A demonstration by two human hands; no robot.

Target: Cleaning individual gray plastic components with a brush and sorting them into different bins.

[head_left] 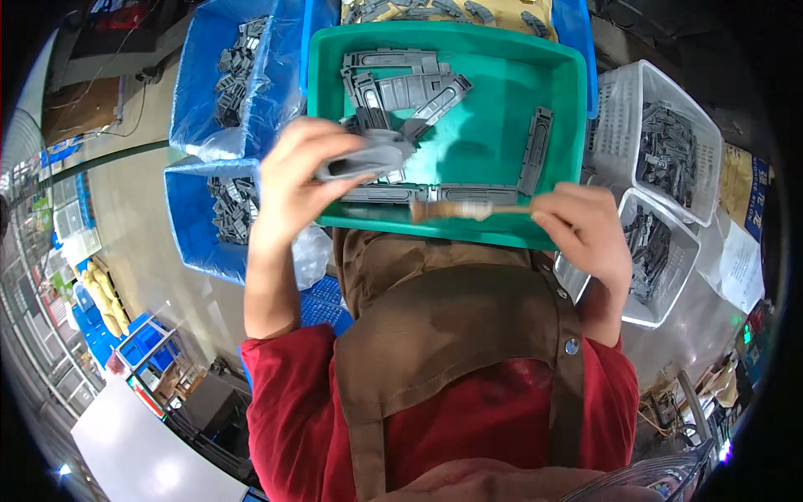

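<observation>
While a hollow grey plastic part (381, 156) is pinched in the left hand (291, 174) above the rectangular green plastic bin (493, 84), a blurred brown stick-like tool (473, 210) is clasped by the right hand (588, 226); tool work seems underway, and steady support is needed.

Hollow grey part (381, 157): gripped in left hand (291, 177), tilted. Slim brown tool (473, 209): gripped in right hand (590, 224), near horizontal, blurred, thicker end leftward.

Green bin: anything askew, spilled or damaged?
Slightly askew: grey parts overlap at mixed angles in the bin's far left; one long part lies near the right wall. No spill shows; fine damage can't be judged.
</observation>
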